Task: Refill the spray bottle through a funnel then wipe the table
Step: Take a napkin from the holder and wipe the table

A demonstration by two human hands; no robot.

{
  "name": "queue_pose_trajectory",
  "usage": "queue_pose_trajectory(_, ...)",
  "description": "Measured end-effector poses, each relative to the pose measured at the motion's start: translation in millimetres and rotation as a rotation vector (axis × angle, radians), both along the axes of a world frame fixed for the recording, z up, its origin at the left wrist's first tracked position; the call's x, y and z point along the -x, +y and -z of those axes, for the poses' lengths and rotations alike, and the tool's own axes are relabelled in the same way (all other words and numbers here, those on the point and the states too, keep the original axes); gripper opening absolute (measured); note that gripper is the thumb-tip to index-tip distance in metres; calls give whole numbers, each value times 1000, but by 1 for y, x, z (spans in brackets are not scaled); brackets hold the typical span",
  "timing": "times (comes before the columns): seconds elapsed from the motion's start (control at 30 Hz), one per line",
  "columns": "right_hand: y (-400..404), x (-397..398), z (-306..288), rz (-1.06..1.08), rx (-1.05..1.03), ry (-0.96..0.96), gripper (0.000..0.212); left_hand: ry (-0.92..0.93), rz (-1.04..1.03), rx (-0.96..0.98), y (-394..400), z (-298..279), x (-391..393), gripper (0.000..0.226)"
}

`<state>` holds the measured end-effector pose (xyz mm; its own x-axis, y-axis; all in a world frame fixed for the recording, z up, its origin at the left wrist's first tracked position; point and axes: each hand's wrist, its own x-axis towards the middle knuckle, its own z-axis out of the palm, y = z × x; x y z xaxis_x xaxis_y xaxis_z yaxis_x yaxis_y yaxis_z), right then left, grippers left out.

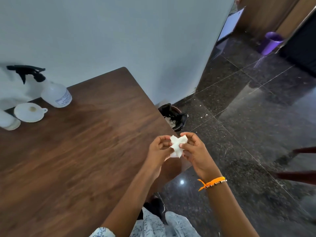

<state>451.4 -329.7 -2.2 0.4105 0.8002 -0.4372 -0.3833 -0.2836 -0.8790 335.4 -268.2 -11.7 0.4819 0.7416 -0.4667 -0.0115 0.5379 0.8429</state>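
At the table's far left edge: a white bottle point(9, 121) stands partly cut off by the frame, apart from the hands.
Funnel: a white funnel point(29, 112) rests mouth-up on the dark wooden table point(77, 151), just beside the white bottle and near the far left corner.
Spray bottle: the clear spray bottle point(51, 89) with a black trigger head stands at the table's far edge against the pale wall point(119, 40), just behind the funnel.
Left hand: the left hand point(158, 149) hovers over the table's right edge, fingers curled, thumb and fingertips pinching a crumpled white tissue point(177, 145).
Tissue: held in the air between both hands, above the right edge of the table, well apart from the spray bottle and funnel.
Right hand: the right hand point(195, 151) pinches the tissue's other side with curled fingers; an orange thread bracelet point(212, 183) circles the wrist.
Bin: a dark waste bin point(173, 117) holding white scraps sits on the floor just past the table's right edge.
Floor: polished dark stone floor point(248, 125); a purple bucket point(271, 42) stands far off at the upper right.
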Motion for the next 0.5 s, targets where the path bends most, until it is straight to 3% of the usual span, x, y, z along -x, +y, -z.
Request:
queue_pose_trajectory(0.2, 41, -47, -1, -126, 15, -40, 21, 33, 24, 4, 42, 4, -50, 25)
queue_pose_trajectory(0.5, 113, -118, 32, 32, 193, -282, 20, 70, 78, 160, 96, 12, -117, 15)
